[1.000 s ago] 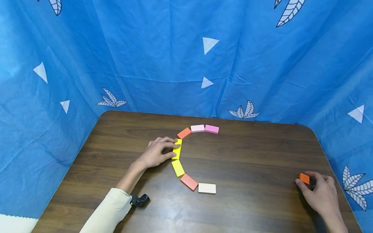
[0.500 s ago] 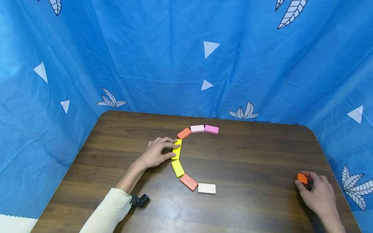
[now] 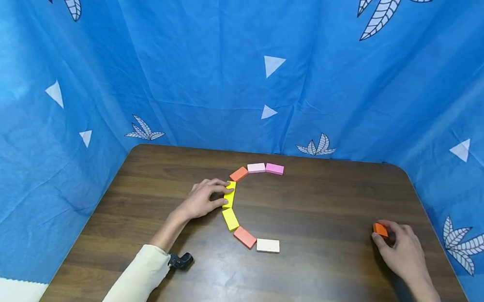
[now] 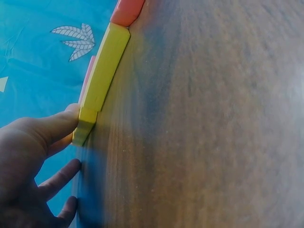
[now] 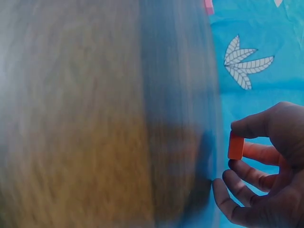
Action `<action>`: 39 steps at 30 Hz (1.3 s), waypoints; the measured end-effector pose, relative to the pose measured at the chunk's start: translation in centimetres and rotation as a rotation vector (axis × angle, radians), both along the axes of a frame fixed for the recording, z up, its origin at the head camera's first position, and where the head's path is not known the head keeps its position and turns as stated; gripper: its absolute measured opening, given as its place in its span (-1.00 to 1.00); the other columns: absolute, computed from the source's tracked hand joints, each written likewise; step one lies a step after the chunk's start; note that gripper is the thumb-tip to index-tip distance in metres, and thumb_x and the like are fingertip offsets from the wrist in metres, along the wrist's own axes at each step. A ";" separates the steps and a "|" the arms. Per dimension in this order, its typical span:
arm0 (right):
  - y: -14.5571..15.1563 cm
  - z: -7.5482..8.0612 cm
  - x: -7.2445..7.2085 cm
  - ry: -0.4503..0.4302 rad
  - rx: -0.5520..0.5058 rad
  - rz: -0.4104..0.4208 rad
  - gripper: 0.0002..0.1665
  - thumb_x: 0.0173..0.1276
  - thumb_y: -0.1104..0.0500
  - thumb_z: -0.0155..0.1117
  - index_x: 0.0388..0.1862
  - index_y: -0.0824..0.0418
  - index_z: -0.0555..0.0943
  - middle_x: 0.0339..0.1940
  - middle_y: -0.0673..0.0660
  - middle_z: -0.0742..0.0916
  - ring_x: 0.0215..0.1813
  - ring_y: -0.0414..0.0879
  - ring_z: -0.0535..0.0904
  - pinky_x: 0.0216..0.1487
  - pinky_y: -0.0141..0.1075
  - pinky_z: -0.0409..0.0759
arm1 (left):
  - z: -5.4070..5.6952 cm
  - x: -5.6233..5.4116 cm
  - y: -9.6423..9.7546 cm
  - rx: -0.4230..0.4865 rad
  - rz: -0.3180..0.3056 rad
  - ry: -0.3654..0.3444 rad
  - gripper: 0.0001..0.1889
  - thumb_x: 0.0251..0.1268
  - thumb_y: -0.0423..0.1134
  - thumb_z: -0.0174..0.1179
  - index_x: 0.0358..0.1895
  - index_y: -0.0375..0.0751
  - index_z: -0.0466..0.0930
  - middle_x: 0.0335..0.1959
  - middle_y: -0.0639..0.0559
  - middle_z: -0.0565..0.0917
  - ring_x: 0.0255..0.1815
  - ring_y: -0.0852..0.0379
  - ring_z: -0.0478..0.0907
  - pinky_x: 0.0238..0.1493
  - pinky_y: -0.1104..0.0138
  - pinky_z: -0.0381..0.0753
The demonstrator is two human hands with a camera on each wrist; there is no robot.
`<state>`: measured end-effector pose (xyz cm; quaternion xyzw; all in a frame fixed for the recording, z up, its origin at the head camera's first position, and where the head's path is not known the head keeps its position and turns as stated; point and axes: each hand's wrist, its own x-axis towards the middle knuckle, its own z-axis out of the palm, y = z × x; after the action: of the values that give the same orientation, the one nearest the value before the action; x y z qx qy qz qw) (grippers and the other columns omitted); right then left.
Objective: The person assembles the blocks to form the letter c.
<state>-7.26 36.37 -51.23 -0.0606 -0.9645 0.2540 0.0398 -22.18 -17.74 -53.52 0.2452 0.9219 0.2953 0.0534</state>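
My left hand (image 3: 202,200) is at the left of a curved row of blocks, its thumb and fingers on a yellow block (image 3: 230,197) that they partly cover. In the left wrist view, the thumb and a finger pinch this yellow block (image 4: 87,124) where it meets a second yellow block (image 4: 104,71). Over the table's right side, my right hand (image 3: 401,249) holds an orange block (image 3: 380,230) between thumb and fingers. The right wrist view has the orange block (image 5: 236,146) on end against the thumb, with the lower fingers spread.
The row continues upward with an orange-red block (image 3: 239,173), a pale pink block (image 3: 256,168) and a pink block (image 3: 275,169). Below are a yellow block (image 3: 230,219), a coral block (image 3: 245,237) and a cream block (image 3: 268,246). A blue curtain (image 3: 232,72) borders the wooden table (image 3: 312,284).
My right hand has moved left over the table, carrying the orange block along. My left hand and the row of blocks have stayed in place.
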 end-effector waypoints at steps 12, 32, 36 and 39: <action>-2.9 0.1 0.1 0.037 0.037 0.050 -0.48 0.56 0.07 0.37 0.32 0.37 0.61 0.09 0.48 0.60 -0.12 0.24 0.53 -0.21 -0.04 0.37 | -0.1 0.0 0.0 0.000 0.006 -0.004 -0.59 0.50 -0.04 0.40 0.35 0.18 0.73 0.48 0.11 0.63 0.44 -0.10 0.50 0.41 -0.21 0.32; -5.9 -0.2 -0.1 0.022 0.053 0.118 -0.48 0.50 0.07 0.45 0.33 0.28 0.66 0.09 0.39 0.68 -0.03 0.23 0.59 -0.16 -0.02 0.45 | -0.1 0.2 0.1 0.009 0.002 -0.001 -0.58 0.49 -0.06 0.40 0.36 0.17 0.73 0.47 0.08 0.63 0.43 -0.10 0.51 0.39 -0.23 0.32; -6.3 -0.1 -0.2 0.053 0.041 0.140 -0.49 0.48 0.09 0.47 0.30 0.30 0.67 0.08 0.39 0.70 0.00 0.27 0.63 -0.09 0.12 0.53 | -0.1 0.3 0.1 0.007 0.004 0.008 -0.58 0.49 -0.06 0.41 0.36 0.17 0.73 0.47 0.08 0.64 0.42 -0.10 0.52 0.39 -0.23 0.33; -6.6 0.0 -0.2 0.057 0.027 0.153 -0.50 0.48 0.10 0.47 0.30 0.29 0.66 0.07 0.38 0.69 0.01 0.27 0.63 -0.06 0.16 0.53 | -0.1 0.2 0.1 0.007 0.005 0.008 -0.58 0.50 -0.06 0.40 0.36 0.17 0.73 0.47 0.08 0.64 0.42 -0.09 0.52 0.38 -0.22 0.33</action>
<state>-7.48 29.77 -51.25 0.0210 -0.9681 0.2447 0.0485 -21.94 -17.62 -53.61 0.2443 0.9216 0.2978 0.0481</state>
